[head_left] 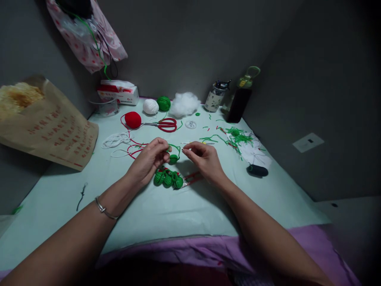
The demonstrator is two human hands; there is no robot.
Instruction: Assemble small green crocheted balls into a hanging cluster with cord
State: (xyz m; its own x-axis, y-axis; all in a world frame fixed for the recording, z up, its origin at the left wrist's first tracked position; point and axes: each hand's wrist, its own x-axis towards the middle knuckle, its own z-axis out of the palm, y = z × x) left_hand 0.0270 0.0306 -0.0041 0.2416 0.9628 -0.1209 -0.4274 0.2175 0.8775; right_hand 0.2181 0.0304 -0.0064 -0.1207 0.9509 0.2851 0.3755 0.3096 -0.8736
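Pinched in my left hand (154, 155) is a small green crocheted ball (173, 159), partly hidden by the fingers. A loop of green yarn (175, 145) runs from it toward the right. The fingertips of my right hand (202, 157) are closed on a thin silvery needle (182, 149) at that loop; most of it is hidden. Just below the hands lie several green crocheted balls (168, 179) with some red on them. Beside them, small scissors with red handles (192, 178) lie partly under my right hand.
Behind the hands are a red yarn ball (133, 120), large red-handled scissors (167, 125), a white yarn ball (150, 107), a green yarn ball (163, 103) and white stuffing (185, 104). Yarn scraps (241, 137) lie right, before a bottle (238, 104). A paper bag (59, 131) stands left.
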